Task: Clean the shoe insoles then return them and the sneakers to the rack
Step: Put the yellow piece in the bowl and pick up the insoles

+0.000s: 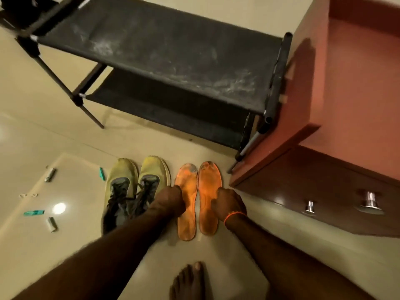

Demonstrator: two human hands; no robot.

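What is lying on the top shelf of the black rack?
Nothing stands on the top shelf of the rack; only pale dust marks show on its dark fabric. The lower shelf is mostly hidden beneath it, and its visible front strip holds no shoes.

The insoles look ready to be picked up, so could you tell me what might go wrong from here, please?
1. The left hand and right hand each grip only an edge of an orange insole, so one could flop or slip.
2. The rack's top shelf looks dusty and could dirty cleaned insoles.
3. Small items on the floor lie near a bare foot.
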